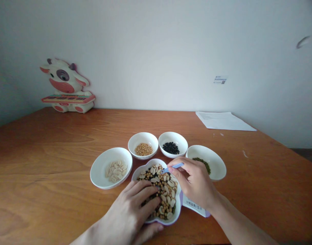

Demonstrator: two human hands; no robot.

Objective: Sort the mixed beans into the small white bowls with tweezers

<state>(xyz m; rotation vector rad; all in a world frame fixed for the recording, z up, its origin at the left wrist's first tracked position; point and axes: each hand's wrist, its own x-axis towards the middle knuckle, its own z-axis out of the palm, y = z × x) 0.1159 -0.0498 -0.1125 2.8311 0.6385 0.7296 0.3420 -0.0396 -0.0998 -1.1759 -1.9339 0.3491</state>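
Note:
A white, scallop-edged dish with a purple outside holds a mix of soybeans, black beans and split peanuts. My left hand grips its left front side, fingers bent inward over the beans and thumb outside the front rim. The left fingertips are partly sunk among the beans. Above the dish's right side, my right hand pinches a small blue plastic fork between thumb and fingers. The fork's pronged tip points left, close to the beans at the back. Whether it touches them, I cannot tell.
Four white bowls arc behind the dish: peanut halves, soybeans, black beans and green mung beans. A labelled white piece sticks out under my right wrist. A cow toy keyboard and papers stand near the wall.

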